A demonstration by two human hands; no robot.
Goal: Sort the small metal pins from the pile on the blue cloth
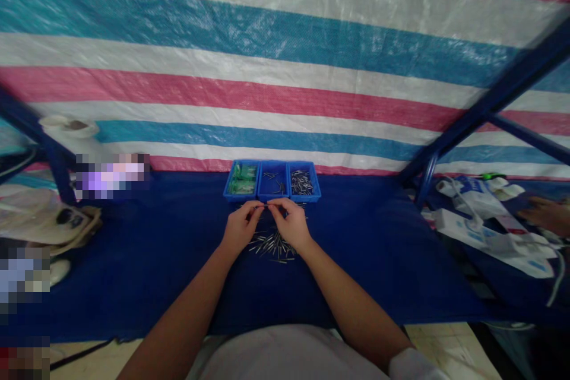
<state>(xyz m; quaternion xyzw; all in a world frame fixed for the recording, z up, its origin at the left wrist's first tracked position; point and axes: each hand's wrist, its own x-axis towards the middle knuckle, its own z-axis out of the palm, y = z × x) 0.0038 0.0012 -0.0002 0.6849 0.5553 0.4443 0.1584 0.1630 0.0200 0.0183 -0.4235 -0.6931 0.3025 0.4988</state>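
My left hand (241, 226) and my right hand (291, 222) meet over the blue cloth table (155, 261), fingertips pinched together on one thin metal pin (266, 206) held level between them. Under and between my hands lies a loose pile of metal pins (272, 246). Just beyond my fingers stands a row of three small blue trays: the left tray (241, 180) holds green packets, the middle tray (273, 181) a few pins, the right tray (303, 181) many pins.
A striped pink, white and blue tarp (285, 71) hangs behind the table. Dark blue metal frame bars (485, 110) rise at the right. White bags (481, 225) and another person's hand (545, 214) are at the far right. Bags and a white cup (71, 127) sit at the left.
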